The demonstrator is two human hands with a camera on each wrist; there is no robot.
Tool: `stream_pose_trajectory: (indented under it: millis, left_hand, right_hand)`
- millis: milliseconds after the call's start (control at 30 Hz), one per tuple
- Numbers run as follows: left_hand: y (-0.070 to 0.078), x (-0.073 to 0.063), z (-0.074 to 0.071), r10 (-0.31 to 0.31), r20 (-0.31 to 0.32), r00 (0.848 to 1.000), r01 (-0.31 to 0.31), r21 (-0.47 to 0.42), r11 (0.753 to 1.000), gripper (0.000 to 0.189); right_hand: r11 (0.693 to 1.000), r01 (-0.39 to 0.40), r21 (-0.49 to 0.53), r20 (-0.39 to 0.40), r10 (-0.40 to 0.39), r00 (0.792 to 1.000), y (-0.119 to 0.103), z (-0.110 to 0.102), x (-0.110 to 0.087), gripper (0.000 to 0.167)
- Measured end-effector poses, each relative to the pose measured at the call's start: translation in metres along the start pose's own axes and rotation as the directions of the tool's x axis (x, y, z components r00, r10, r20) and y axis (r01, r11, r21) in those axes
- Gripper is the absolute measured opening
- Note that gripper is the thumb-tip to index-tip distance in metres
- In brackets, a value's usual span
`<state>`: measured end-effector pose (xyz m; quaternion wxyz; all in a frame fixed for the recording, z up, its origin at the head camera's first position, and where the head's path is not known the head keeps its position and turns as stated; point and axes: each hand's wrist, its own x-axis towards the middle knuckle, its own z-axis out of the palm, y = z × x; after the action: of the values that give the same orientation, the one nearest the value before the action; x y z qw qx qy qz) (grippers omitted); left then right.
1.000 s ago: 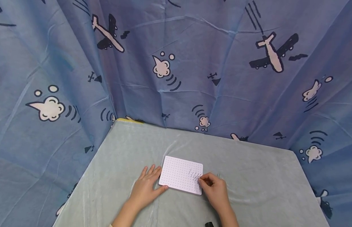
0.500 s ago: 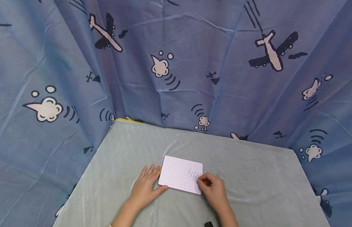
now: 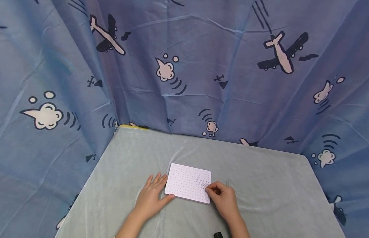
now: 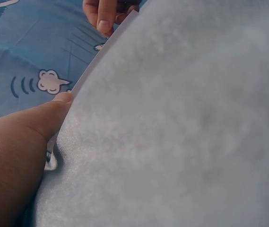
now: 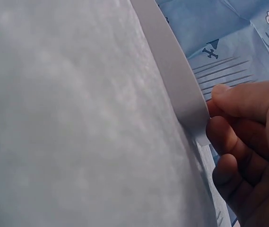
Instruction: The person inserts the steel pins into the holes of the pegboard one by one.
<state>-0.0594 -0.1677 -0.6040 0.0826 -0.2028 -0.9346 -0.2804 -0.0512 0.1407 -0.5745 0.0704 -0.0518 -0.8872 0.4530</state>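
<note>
A white board (image 3: 184,181) with a grid of small dots lies on the table. Several thin grey needles (image 3: 200,182) stand up from its right part; their shafts show better as needles (image 5: 224,74) in the right wrist view. My right hand (image 3: 223,198) is at the board's right edge, thumb and forefinger pinching what looks like one needle, mostly hidden by the fingertips. Spread out at the left edge, my left hand (image 3: 151,198) touches the board, its thumb (image 4: 64,97) against the front edge and its fingers along the left side.
Just beyond my right hand, a couple of thin grey needles (image 3: 227,183) show on the grey-green cloth (image 3: 270,195). A small black object (image 3: 218,235) is cut off at the bottom edge. A blue airplane-patterned curtain (image 3: 196,72) surrounds the table's back and sides.
My right fingertips have shifted slightly left and toward me along the board's right part. The view has turned a little; the left hand keeps its place on the board.
</note>
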Motion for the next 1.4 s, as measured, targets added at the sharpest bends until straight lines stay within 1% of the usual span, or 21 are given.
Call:
stream_pose_trajectory:
  millis: [167, 267, 433, 500, 600, 700, 833, 1067, 1233, 1400]
  left_hand:
    - [0.0, -0.001, -0.001, -0.014, 0.009, 1.0, 0.014, -0.017, 1.0, 0.084]
    - [0.0, -0.001, -0.001, -0.01, 0.007, 1.0, 0.01, -0.018, 1.0, 0.084]
    - [0.0, -0.001, 0.0, -0.017, 0.011, 1.0, 0.018, -0.017, 1.0, 0.084]
    - [0.0, -0.001, -0.001, -0.022, 0.015, 1.0, 0.022, -0.02, 1.0, 0.084]
    - [0.001, 0.0, -0.001, -0.028, 0.029, 0.999, 0.029, -0.022, 0.999, 0.085]
    - [0.001, 0.0, -0.001, -0.032, 0.035, 0.999, 0.032, -0.023, 0.999, 0.085]
    - [0.0, 0.0, -0.001, -0.032, 0.031, 0.999, 0.032, -0.021, 0.999, 0.085]
    - [0.0, 0.0, 0.0, -0.009, 0.013, 1.0, 0.009, -0.009, 1.0, 0.084]
    - [-0.001, 0.0, 0.0, -0.018, 0.02, 1.0, 0.018, -0.013, 1.0, 0.084]
    - [0.0, 0.0, 0.0, -0.029, 0.028, 0.999, 0.029, -0.003, 1.0, 0.084]
  right_hand:
    - [1.0, -0.005, 0.004, 0.004, 0.005, 1.0, 0.001, 0.001, 0.0, 0.017]
    - [1.0, -0.006, 0.008, 0.003, 0.006, 1.0, 0.001, -0.001, 0.0, 0.018]
    - [0.999, -0.039, -0.007, 0.02, 0.039, 0.999, 0.002, -0.008, 0.0, 0.012]
    - [0.999, -0.041, -0.01, 0.004, 0.041, 0.999, 0.003, -0.011, 0.001, 0.009]
    - [0.999, -0.032, -0.017, -0.053, 0.031, 0.998, 0.006, -0.017, 0.002, 0.009]
    - [1.0, -0.011, -0.028, -0.121, 0.008, 0.993, 0.009, -0.023, 0.004, 0.01]
    - [0.998, -0.024, -0.063, -0.175, 0.012, 0.985, 0.015, -0.028, 0.007, 0.009]
    - [0.991, -0.09, -0.096, -0.222, 0.067, 0.973, 0.026, -0.041, 0.011, 0.012]
    - [0.981, -0.128, -0.146, -0.25, 0.089, 0.964, 0.032, -0.048, 0.013, 0.014]
    - [0.973, -0.137, -0.188, -0.241, 0.089, 0.966, 0.034, -0.051, 0.013, 0.012]
